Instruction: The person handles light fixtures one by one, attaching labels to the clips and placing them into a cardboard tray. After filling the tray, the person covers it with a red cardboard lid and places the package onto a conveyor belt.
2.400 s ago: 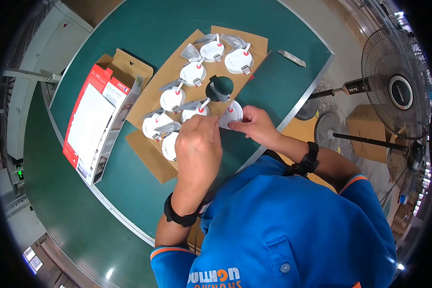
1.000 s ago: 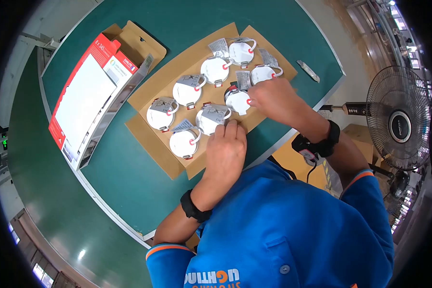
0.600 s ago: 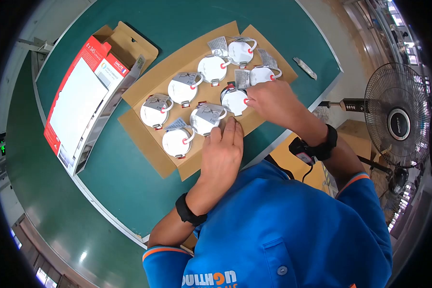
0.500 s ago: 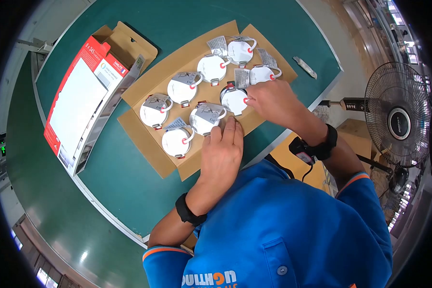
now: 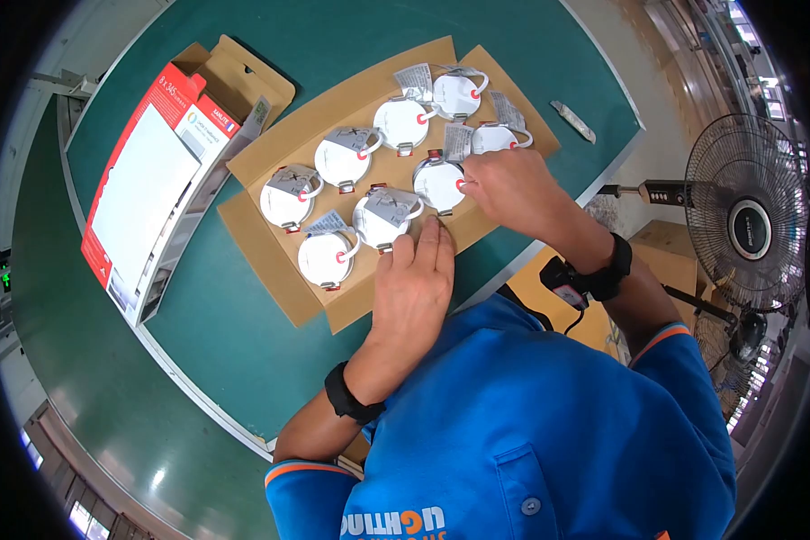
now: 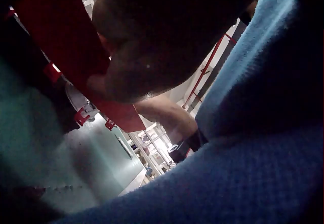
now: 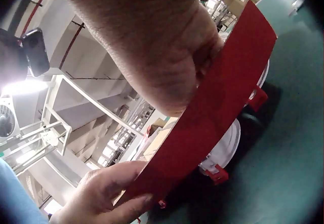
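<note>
Several round white downlights with cable loops and silver labels sit in a brown cardboard insert [image 5: 243,236], whose underside is red. My right hand [image 5: 516,189] has curled fingers at the red cable entry of one downlight [image 5: 440,186] near the front edge; its cable disappears into the fingers. My left hand [image 5: 413,286] pinches the insert's near edge beside that downlight, fingers on top. In the right wrist view the left thumb [image 7: 132,206] lies against the red underside. Red clips [image 7: 217,174] and parts of the downlights stick out below. The left wrist view is dark.
A red and white printed carton [image 5: 157,171] with an open brown flap lies left of the insert on the green table [image 5: 216,360]. A small pale tool, perhaps a cutter [image 5: 573,121], lies at the right. A fan [image 5: 745,216] stands beyond the table edge.
The downlight that my right hand held at the insert's near edge now sits in the formerly empty hole. The left hand has shifted along that edge. In the last half second little has moved.
</note>
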`<state>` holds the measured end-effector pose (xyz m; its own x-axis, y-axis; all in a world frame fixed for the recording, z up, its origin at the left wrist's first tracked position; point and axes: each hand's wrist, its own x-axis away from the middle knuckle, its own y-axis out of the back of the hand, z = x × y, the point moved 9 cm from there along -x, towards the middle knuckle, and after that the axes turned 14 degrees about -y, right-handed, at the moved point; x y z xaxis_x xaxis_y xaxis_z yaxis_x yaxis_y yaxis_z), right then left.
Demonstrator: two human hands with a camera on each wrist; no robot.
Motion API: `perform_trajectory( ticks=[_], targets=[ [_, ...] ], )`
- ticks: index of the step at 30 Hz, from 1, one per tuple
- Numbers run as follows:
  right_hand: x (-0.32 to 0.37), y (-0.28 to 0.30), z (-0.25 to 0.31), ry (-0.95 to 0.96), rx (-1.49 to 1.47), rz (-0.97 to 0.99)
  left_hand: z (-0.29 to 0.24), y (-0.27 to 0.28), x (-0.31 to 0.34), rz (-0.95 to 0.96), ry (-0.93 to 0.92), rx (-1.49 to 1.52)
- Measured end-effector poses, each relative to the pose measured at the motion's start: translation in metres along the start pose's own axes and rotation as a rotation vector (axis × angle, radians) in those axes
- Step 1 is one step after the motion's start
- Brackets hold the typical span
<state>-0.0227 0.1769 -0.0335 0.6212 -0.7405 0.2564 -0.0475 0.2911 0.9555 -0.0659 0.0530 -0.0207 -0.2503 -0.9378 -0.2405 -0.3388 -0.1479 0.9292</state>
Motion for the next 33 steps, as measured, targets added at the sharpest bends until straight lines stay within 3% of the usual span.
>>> perform_trajectory(
  ticks=[4, 22, 33],
  targets=[
    [0.0, -0.005, -0.006, -0.058, -0.009, 0.055, 0.0, -0.002, 0.002, -0.005, -0.026, 0.001],
    [0.001, -0.003, -0.009, -0.003, -0.093, 0.059, -0.001, -0.009, 0.004, 0.072, -0.094, -0.05],
    [0.006, 0.0, -0.007, -0.093, 0.013, 0.038, 0.0, -0.01, 0.004, 0.07, -0.105, -0.066]
  ],
)
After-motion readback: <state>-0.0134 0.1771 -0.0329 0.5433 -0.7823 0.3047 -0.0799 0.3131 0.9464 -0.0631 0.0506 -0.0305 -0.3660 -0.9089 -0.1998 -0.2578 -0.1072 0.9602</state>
